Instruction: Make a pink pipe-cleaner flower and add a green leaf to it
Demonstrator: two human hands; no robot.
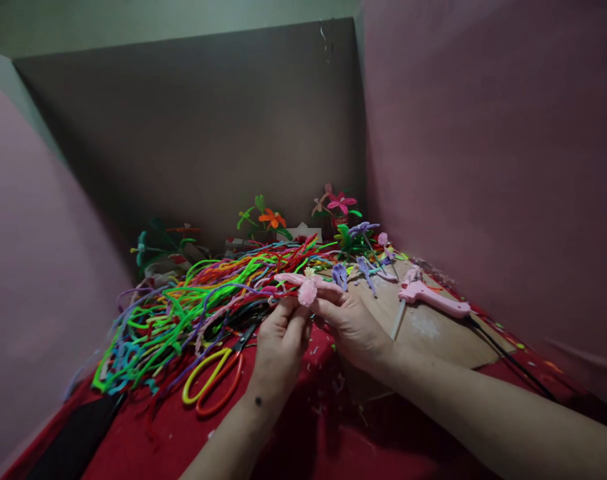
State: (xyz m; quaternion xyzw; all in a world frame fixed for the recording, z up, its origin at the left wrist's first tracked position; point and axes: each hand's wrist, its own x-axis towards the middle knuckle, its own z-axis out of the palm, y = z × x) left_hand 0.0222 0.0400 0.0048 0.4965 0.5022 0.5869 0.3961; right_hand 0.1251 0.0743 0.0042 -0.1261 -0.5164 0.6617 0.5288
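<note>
Between my two hands is a pale pink pipe-cleaner flower (308, 291), its fuzzy petals spread outward above my fingers and a yellowish centre showing at the top. My left hand (284, 333) pinches it from below, thumb and fingers pressed together. On the other side, my right hand (356, 327) grips it near the right petal, fingers closed. The flower's underside is hidden by my fingers. Scissors (218, 377) with yellow and orange handles lie left of my left hand. To the right of my right hand rests a pink glue gun (433, 298) with a glue stick poking out.
A heap of colourful pipe cleaners (183, 307) spreads on the left of the red cloth (148, 440). Under the glue gun lies a cardboard sheet (453, 340), with purple petal pieces (366, 270) at its far edge. Finished flowers (273, 218) stand along the back wall. A black cable (513, 360) trails right.
</note>
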